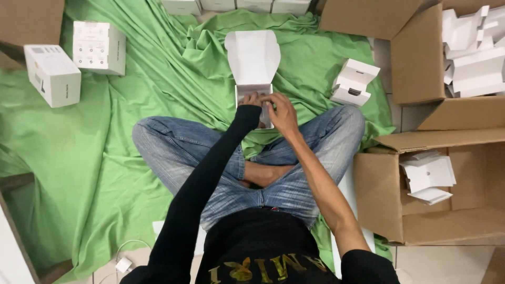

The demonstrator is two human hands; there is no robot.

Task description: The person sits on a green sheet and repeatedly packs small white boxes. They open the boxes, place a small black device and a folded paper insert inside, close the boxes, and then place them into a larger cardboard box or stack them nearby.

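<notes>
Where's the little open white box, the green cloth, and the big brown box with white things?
small open white cardboard box (pixel 253 58), head view, raised lid.
green cloth (pixel 94 158), head view, bare folds.
brown cardboard carton (pixel 376 194), head view, near wall.

Seated cross-legged in blue jeans on green cloth (pixel 105 158). Small white box (pixel 254 89) with lid flap raised held over lap — left hand (pixel 251 100) at its near edge, right hand (pixel 283 113) just beside, fingers on box. Two closed white boxes (pixel 73 58) far left. Open cardboard cartons (pixel 436 194) right — white inserts inside.
</notes>
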